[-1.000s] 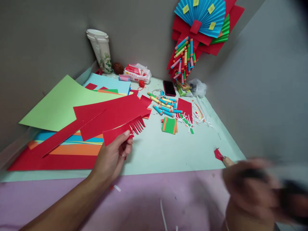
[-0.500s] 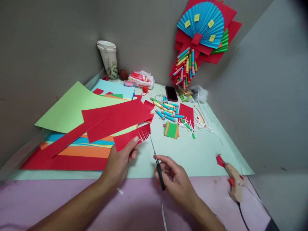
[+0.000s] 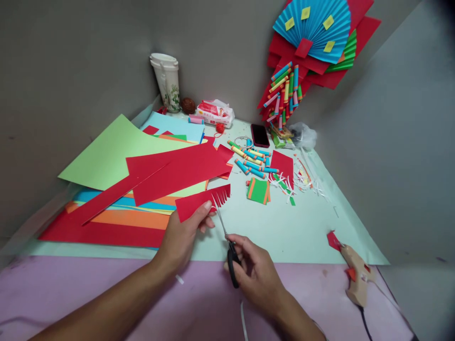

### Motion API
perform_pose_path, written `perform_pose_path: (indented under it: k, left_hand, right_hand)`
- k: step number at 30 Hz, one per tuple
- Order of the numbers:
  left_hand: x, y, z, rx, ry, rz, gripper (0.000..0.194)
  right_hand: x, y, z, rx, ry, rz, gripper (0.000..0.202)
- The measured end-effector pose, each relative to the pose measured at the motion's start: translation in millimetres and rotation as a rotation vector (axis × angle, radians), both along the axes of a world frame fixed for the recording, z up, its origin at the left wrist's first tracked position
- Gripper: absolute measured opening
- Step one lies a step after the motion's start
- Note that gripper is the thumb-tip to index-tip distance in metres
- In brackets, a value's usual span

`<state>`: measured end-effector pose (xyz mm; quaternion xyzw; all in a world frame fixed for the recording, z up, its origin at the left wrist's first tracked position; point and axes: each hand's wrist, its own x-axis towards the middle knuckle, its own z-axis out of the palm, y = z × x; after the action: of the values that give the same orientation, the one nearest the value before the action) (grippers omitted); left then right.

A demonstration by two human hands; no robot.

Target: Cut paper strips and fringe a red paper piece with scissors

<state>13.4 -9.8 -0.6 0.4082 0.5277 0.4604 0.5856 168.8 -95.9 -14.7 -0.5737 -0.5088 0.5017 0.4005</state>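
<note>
Between the thumb and fingers of my left hand (image 3: pixel 183 234) is a red paper strip (image 3: pixel 192 202), its right end cut into a fringe of narrow slits. My right hand (image 3: pixel 254 265) grips a pair of scissors (image 3: pixel 232 265) by the black handles. The scissor blades point up and left and lie at the strip's lower edge, just left of the fringe. Behind the strip, large red paper sheets (image 3: pixel 177 168) lie over a light green sheet (image 3: pixel 113 147) and other coloured paper.
A glue gun (image 3: pixel 355 274) lies at the right edge. Rolled paper tubes (image 3: pixel 254 163), green squares (image 3: pixel 259 190), white paper shreds (image 3: pixel 284 182) and a phone (image 3: pixel 260 136) lie further back. A white cup (image 3: pixel 167 85) stands at the back; a blue paper fan (image 3: pixel 316 33) hangs on the wall.
The scissor blades have moved left, from the fringed end to the uncut side of the slits, and the handles have turned and spread. The whole view has shifted slightly.
</note>
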Motion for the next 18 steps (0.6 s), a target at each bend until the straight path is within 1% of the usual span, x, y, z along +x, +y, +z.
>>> perform_pose_path:
  k: [6,14,18]
  left_hand:
    - [2,-1,-3.7,-0.011,-0.03,0.001,0.03]
    - [5,-3,-4.2,-0.003,-0.028,-0.032,0.031]
    - [6,-4,-4.7,-0.002,-0.014,-0.06,0.034]
  right_hand:
    - [3,1,-5.0,0.044,-0.031,0.006,0.044]
    - [5,-1,-12.1,0.116,-0.086,0.017,0.046]
    - [5,-1,-13.1,0.13,-0.082,0.013,0.045]
